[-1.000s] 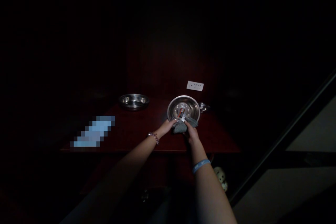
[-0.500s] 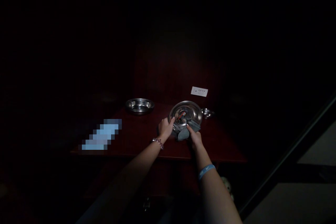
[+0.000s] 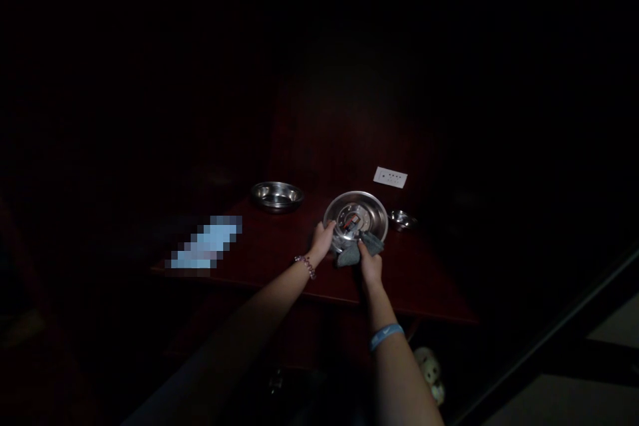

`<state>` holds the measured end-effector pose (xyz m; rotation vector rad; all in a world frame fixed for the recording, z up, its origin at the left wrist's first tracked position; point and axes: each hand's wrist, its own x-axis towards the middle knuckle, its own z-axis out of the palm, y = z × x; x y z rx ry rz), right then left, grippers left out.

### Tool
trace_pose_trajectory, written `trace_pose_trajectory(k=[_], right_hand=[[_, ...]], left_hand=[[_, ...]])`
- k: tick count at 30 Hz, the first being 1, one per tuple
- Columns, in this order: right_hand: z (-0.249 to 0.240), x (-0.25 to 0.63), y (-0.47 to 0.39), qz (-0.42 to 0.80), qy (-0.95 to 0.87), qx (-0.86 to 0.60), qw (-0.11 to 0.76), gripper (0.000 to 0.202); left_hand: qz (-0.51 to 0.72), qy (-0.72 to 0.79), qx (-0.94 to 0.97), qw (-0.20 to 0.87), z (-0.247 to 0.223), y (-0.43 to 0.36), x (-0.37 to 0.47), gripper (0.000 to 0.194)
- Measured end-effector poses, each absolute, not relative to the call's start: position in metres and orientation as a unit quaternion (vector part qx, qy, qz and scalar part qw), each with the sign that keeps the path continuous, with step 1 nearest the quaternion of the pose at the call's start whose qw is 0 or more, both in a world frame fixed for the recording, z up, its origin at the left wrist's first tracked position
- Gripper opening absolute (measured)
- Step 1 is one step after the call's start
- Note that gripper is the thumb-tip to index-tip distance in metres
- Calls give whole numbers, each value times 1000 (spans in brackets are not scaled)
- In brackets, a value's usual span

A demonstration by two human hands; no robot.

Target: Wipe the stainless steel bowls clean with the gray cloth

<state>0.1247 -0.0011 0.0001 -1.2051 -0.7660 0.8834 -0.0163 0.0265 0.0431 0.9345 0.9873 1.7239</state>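
My left hand [image 3: 322,241] grips the left rim of a round stainless steel plate [image 3: 375,213], which is tilted up toward me above the table. With my right hand [image 3: 370,265] I hold a grey-green cloth [image 3: 349,253] against the plate's lower right edge, thumb on top. Part of the cloth hangs below the rim. Coloured reflections show in the plate's shiny middle. My fingers behind the plate and the cloth are hidden.
On the dark red table [image 3: 279,239] a metal dish [image 3: 277,197] stands at the back left and a small metal bowl [image 3: 402,219] at the right. A blurred-out bright rectangle [image 3: 207,243] lies at left. A white socket panel [image 3: 390,177] is behind.
The whole view has shifted a little, moving the table items right in the picture. The plate has turned to face me slightly more. Both hands keep their hold.
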Motion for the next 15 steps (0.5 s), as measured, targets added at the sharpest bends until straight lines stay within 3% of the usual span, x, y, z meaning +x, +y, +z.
trace_pose_trajectory(k=[5,10,15], right_hand=[[1,118,-11,394,-385,-537,639,42],[3,127,-17,449,-421,-512,599,49],[4,143,-23,386,-448,-553,587,47]], left_hand=[[731,356,375,446,44,30,-18,18],[728,365,387,433,39,37,-23,9],[724,354,404,433,36,41,-23,11]])
